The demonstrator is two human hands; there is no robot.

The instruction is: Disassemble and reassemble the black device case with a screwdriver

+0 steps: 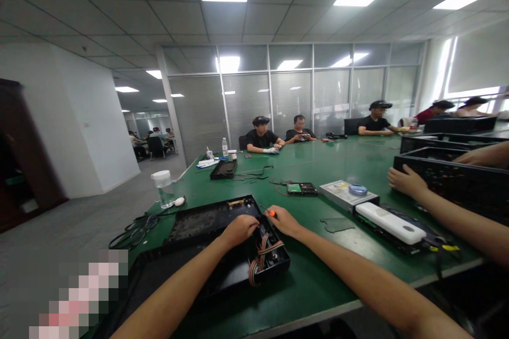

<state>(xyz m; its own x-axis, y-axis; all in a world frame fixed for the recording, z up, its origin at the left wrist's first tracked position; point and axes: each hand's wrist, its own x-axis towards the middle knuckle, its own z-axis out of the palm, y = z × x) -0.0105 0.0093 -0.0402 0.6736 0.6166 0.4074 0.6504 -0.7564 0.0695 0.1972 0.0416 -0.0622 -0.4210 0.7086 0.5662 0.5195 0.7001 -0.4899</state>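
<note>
On the green table in front of me lies an opened black metal electronics case (274, 270), its sections spread apart. My right hand (284, 221) is closed round a screwdriver with an orange handle (272, 213), at the case's right edge. My left hand (239, 229) reaches over the case with its fingers pinched together, close to the screwdriver's tip. Whatever lies between those fingers is too small to make out. Striped ribbon cables (262, 253) hang over the near right corner of the case.
A coiled black cable (137, 230) and a clear jar with a white lid (163, 190) are at left. To the right lie a silver drive (342, 196), a white device (389, 222) and a green circuit board (296, 188). A co-worker's hands hold a black chassis (449, 180). Several people sit beyond.
</note>
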